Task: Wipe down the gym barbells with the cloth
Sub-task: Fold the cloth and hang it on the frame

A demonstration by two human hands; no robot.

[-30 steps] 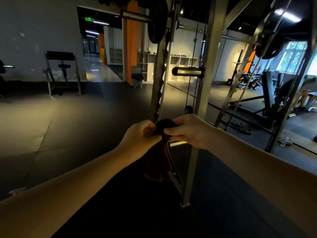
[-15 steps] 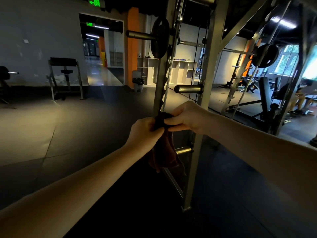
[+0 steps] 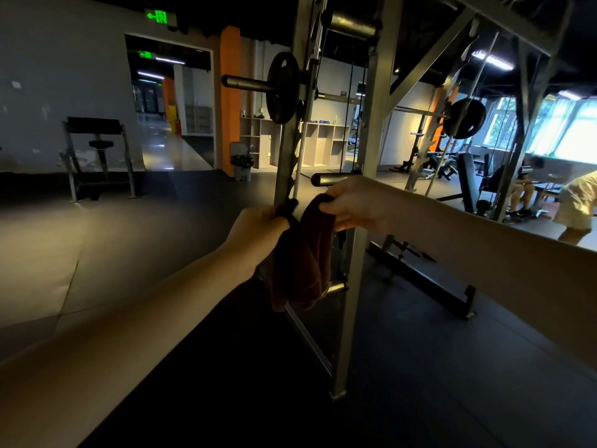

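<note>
Both arms stretch forward, left hand (image 3: 258,229) and right hand (image 3: 353,205) each pinching the cloth (image 3: 303,263).

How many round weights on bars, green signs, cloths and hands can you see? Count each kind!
Round weights on bars: 2
Green signs: 2
Cloth: 1
Hands: 2, left hand and right hand
Total: 7

The cloth (image 3: 303,253) is soft, fuzzy dark red fabric, the barbell (image 3: 248,83) is smooth, shiny metal, its round plate (image 3: 282,88) is dull black, and the floor (image 3: 145,227) looks dull.
</note>
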